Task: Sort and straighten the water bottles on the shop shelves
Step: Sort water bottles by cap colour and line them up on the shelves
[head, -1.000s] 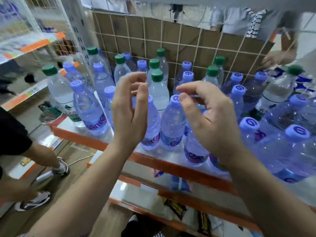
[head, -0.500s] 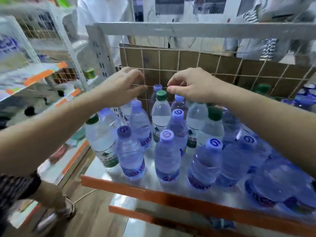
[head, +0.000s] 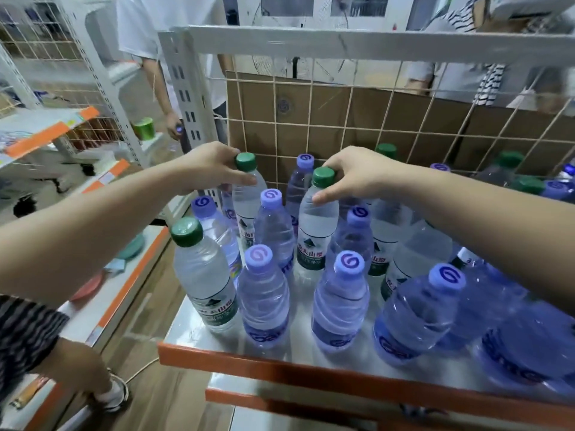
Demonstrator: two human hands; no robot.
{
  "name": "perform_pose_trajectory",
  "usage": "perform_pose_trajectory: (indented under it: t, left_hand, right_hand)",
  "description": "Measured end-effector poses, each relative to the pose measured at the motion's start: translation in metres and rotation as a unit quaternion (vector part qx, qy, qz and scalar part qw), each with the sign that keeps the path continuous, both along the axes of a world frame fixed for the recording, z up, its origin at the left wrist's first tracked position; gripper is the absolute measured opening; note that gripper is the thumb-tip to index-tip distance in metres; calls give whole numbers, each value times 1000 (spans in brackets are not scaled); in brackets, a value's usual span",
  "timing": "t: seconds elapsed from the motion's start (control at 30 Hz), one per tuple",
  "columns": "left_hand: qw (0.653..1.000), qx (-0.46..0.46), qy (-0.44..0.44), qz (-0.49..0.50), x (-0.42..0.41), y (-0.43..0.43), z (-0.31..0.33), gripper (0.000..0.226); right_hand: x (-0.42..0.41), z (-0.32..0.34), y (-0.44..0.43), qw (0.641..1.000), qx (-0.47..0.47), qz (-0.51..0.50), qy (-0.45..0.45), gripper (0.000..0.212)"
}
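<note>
The left hand (head: 208, 169) has its fingers (head: 241, 179) curled round the neck of a green-capped bottle (head: 249, 203) that stands near the back left corner of the shelf (head: 280, 367). The right hand (head: 357, 175) pinches a second green-capped bottle (head: 317, 225) just under its cap, thumb on the shoulder. This bottle stands upright further along the back rows. Purple-capped bottles (head: 264, 293) stand between the two and along the front edge. A third green-capped bottle (head: 202, 275) is at the front left corner. Wire mesh (head: 404, 119) closes the rear edge.
</note>
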State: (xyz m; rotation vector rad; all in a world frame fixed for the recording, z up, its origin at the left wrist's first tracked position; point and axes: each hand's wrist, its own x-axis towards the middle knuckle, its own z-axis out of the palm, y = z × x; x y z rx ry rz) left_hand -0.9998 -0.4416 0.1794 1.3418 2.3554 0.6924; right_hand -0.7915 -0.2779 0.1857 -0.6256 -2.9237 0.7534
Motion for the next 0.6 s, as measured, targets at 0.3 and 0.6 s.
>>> perform_pose_trajectory:
  t: [0.3,0.6]
  left_hand:
    - [968,252,-8,6,13,-6,36,28]
    - [880,443,-141,-99,63,2,99,19]
  right_hand:
    - [4,41,10,973,-144,-9,182,32]
    - [26,95,-16,854,-259,14,452,45]
